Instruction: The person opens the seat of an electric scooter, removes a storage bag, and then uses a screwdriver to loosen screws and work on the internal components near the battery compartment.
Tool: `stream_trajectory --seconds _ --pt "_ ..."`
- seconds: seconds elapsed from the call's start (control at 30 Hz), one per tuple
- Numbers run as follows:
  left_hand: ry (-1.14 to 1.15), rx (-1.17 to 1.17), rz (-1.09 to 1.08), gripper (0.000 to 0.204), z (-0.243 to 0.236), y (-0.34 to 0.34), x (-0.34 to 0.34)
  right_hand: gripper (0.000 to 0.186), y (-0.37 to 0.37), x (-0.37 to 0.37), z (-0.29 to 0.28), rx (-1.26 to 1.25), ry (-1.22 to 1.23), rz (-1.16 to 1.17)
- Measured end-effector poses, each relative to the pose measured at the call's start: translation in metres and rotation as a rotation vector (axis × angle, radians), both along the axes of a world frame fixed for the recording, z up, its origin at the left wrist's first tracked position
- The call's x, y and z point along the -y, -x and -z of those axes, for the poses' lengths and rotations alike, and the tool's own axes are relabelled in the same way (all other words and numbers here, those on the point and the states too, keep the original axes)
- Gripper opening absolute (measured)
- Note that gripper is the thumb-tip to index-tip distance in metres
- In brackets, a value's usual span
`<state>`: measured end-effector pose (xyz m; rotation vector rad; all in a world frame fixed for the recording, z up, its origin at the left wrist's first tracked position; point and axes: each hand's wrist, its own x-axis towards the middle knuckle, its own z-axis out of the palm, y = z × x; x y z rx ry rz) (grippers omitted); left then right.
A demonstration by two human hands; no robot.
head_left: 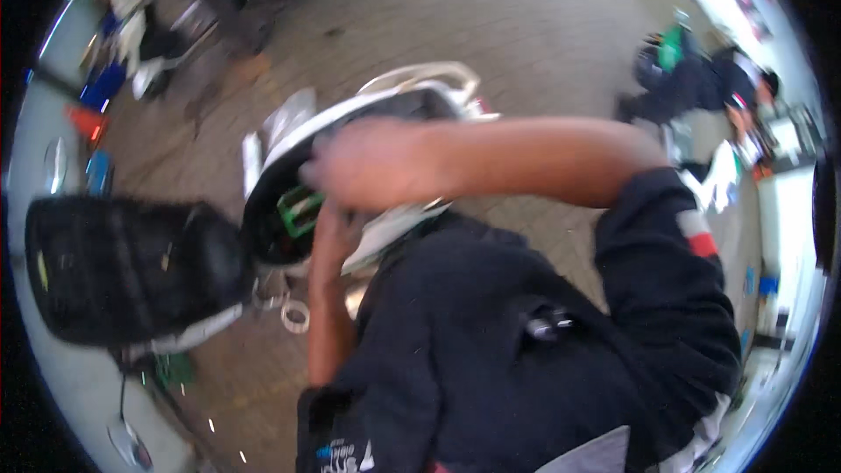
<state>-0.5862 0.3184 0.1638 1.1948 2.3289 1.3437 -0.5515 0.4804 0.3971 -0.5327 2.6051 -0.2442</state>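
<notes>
Before me is a white scooter with its seat point(140, 271) tipped open to the left, the dark underside showing. Its black under-seat compartment point(263, 226) holds a green plastic-looking part point(300, 213), whose kind I cannot make out. Reaching across from the right, my right hand point(377, 162) is over the compartment, smeared by motion, and its fingers do not read clearly. Below it, my left hand point(337, 232) is at the compartment's near rim, close to the green part. The right hand partly covers it, and whether it grips anything is hidden.
A pale curved grab rail point(420, 74) rises at the scooter's far end. A mirror point(130, 442) is at the lower left. Other people point(701, 83) are at the right beside a work area. More motorcycle parts point(153, 35) crowd the upper left, around the paved floor point(491, 26).
</notes>
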Motion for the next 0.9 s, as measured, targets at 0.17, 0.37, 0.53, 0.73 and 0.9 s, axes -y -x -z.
stream_trajectory --seconds 0.17,0.37,0.53,0.73,0.9 --pt "0.042 0.136 0.131 0.023 -0.005 0.009 0.019 0.036 -0.001 0.016 0.007 -0.242 0.106 -0.142" --pt "0.018 0.113 0.146 0.021 -0.044 0.019 0.01 0.034 0.01 0.004 0.016 -0.336 0.063 -0.129" --pt "-0.038 0.061 0.146 0.022 -0.052 0.018 0.013 0.031 0.004 0.024 -0.001 -0.357 -0.005 -0.037" --pt "-0.014 0.085 0.127 0.024 -0.042 0.013 0.014 0.03 -0.008 0.011 0.017 -0.347 0.033 -0.053" --pt "0.095 0.229 0.139 0.024 -0.053 0.01 0.014 0.027 -0.009 0.026 0.002 -0.271 -0.023 0.021"
